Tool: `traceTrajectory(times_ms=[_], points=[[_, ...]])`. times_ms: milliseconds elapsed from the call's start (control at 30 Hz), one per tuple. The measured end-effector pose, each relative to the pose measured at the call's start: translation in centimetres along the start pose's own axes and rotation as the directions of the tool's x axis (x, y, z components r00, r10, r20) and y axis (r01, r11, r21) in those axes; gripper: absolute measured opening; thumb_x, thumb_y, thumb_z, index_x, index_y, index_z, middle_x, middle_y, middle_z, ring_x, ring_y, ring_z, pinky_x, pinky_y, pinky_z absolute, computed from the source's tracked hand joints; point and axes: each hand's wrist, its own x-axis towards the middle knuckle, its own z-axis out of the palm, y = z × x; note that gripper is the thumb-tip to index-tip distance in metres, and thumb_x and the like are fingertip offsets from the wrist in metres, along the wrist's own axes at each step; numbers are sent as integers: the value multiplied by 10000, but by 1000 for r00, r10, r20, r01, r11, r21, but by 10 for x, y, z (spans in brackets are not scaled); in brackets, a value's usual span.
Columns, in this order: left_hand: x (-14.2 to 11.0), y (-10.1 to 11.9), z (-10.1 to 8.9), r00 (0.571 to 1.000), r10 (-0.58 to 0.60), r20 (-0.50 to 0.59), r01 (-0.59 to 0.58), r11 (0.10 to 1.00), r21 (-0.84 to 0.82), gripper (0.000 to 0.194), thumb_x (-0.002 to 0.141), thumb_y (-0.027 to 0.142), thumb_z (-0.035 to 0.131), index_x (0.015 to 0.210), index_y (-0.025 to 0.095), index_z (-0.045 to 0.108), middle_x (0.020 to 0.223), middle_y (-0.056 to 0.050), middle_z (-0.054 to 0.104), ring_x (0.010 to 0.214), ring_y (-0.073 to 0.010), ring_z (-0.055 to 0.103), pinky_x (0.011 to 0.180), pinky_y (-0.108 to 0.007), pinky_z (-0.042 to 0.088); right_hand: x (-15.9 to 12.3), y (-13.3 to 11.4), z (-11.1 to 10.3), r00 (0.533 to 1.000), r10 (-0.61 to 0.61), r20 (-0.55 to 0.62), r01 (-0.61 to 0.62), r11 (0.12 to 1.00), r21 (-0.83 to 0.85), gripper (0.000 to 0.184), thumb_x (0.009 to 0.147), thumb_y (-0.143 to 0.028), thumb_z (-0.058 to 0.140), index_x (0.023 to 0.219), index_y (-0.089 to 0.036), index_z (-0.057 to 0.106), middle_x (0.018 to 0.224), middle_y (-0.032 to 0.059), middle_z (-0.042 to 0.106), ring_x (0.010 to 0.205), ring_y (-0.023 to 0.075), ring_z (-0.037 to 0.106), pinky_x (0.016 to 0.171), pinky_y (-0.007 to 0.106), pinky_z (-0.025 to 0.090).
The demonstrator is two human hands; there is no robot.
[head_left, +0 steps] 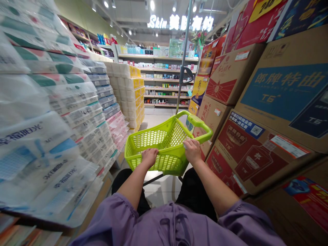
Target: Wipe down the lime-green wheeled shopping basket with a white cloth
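Observation:
A lime-green plastic shopping basket [153, 138] with slotted walls stands in front of me, and nothing shows inside it. Its looped handle [202, 125] sticks out at the upper right. My left hand [150, 156] is closed over the near rim, left of its middle. Further right along that rim, my right hand [192, 149] grips near the corner below the handle. A dark bar and part of a frame show under the basket, between my legs.
Wrapped tissue packs [84, 102] are piled along the left, with yellow-and-white packs [128, 92] beyond. Liquor cartons [256, 136] are stacked close on the right. A metal pole [182, 61] rises just past the basket. Shelves of small boxes [166, 66] stand at the aisle's far end.

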Motion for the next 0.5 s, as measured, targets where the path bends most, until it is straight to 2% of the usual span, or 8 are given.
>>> traceTrajectory(times_ms=[133,233,333,433,500], points=[[-1,-3,0,1000,1,-5,-1,1000,0,364,973,402,316,987,318,670,1132,3,680,1119,-210,545,970,-362,325,5,1,-1,999,-9,52,7,999,34,325,787,-84,490,1012,-221,679,1104,55,673,1081,243,488,1029,395,277],[-1,-3,-1,1000,-1,-6,1,1000,2,363,972,401,322,994,303,671,1125,-14,683,1120,-216,545,969,-373,327,6,-2,4,997,-52,63,47,996,77,403,792,-44,446,1115,-170,652,1154,92,656,1120,243,495,1042,382,316],[-1,-2,0,1000,3,-8,-3,1000,4,362,972,393,323,996,295,671,1119,-17,685,1114,-216,551,967,-378,332,0,-16,17,993,-75,91,64,990,122,463,817,-31,410,1231,-138,586,1207,117,629,1172,234,496,1052,364,356],[-1,-2,1,1000,9,-12,-9,1000,5,360,974,390,324,990,295,670,1110,-13,688,1107,-213,557,961,-380,336,-10,-36,31,986,-93,138,67,981,183,445,852,-57,407,1251,-176,563,1280,101,590,1218,215,491,1049,350,393],[-1,-2,1,1000,10,-17,-10,1000,6,356,974,387,327,992,295,670,1111,-14,688,1112,-214,556,961,-382,336,-15,-48,38,972,-172,157,132,962,238,428,857,-62,414,1236,-191,566,1341,91,553,1259,206,471,1063,362,395]])
